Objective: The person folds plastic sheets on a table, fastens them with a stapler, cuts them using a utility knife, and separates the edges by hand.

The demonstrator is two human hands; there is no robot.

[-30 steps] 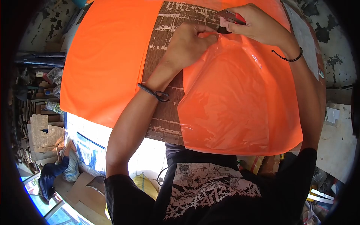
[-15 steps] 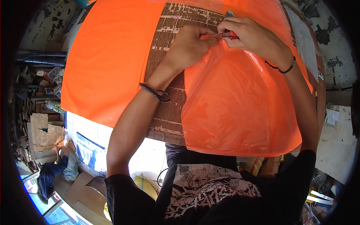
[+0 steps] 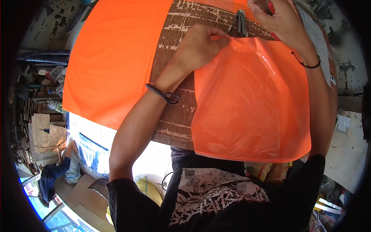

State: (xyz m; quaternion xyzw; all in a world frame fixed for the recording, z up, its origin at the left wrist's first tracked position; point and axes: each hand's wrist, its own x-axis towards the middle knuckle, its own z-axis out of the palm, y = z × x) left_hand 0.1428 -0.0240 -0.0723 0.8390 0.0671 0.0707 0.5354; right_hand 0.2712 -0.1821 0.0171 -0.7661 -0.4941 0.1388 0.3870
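Observation:
At its upper left corner, an orange sheet [image 3: 247, 108] with a clear, shiny plastic layer is pinched between the thumb and fingers of my left hand [image 3: 203, 44]. My right hand [image 3: 278, 19] is beyond the sheet's far edge, curled around a red-handled tool [image 3: 271, 7] that looks like scissors; its blades are mostly hidden. Between the hands lies a grey two-pronged clip-like thing [image 3: 241, 24] on the worn brown board. The near edge of the sheet hangs over the front of the board.
A large orange sheet [image 3: 112, 62] covers the left of the brown board [image 3: 172, 123]. Another person [image 3: 58, 174] sits on the floor at lower left, near cardboard pieces [image 3: 46, 131]. A yellow sack [image 3: 148, 191] rests below the table.
My right hand has moved up and right with the red-handled tool, away from the sheet's corner, uncovering the grey clip-like thing. My left hand has kept its pinch almost in place.

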